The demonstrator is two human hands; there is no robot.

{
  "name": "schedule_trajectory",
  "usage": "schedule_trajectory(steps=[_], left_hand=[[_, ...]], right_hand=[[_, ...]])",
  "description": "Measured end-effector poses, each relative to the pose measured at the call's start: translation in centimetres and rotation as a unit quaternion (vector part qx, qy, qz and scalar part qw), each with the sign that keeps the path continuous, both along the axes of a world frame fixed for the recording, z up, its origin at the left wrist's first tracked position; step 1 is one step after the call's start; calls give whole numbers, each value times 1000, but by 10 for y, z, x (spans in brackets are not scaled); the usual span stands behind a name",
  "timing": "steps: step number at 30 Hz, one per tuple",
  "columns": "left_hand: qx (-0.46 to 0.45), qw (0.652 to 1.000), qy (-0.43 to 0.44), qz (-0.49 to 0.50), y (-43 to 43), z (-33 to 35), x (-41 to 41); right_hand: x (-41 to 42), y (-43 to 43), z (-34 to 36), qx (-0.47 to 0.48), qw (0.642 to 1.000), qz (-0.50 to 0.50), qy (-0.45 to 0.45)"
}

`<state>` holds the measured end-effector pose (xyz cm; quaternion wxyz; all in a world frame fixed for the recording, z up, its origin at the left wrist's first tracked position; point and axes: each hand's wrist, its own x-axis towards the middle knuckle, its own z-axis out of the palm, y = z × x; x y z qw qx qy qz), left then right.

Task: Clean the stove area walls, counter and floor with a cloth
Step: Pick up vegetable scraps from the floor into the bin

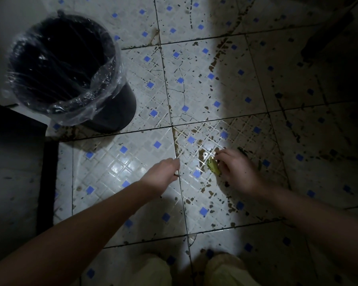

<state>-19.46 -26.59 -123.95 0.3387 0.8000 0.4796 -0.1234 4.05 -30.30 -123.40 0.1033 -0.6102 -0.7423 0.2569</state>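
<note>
I look straight down at a white tiled floor (145, 162) with small blue squares, spotted with brown grime that is thickest on the right. My right hand (236, 170) reaches low to the floor and pinches a small green scrap (213, 167) between its curled fingers. My left hand (163, 174) hovers just above the tiles to the left of it, fingers curled downward; something small and dark may sit at its fingertips, but I cannot tell. No cloth is in view.
A black bin (70, 73) lined with a clear plastic bag stands at the upper left. A dark cabinet edge (15, 162) runs down the left side. My two feet in pale slippers (221, 269) are at the bottom. The right side lies in deep shadow.
</note>
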Motion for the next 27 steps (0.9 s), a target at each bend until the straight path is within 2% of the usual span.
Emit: schedule_trajectory(steps=[16,23,27], left_hand=[[-6,999,23,-35,-2,-3,7],[-24,998,33,-50,-3,-7,6],[-5,999,19,-32,1,-7,5]], right_hand=[[-1,2,-6,-27,1000,2,-4],[-11,2,-2,-95,995,18,-23],[-9,3,-5,-111,994,-1,-13]])
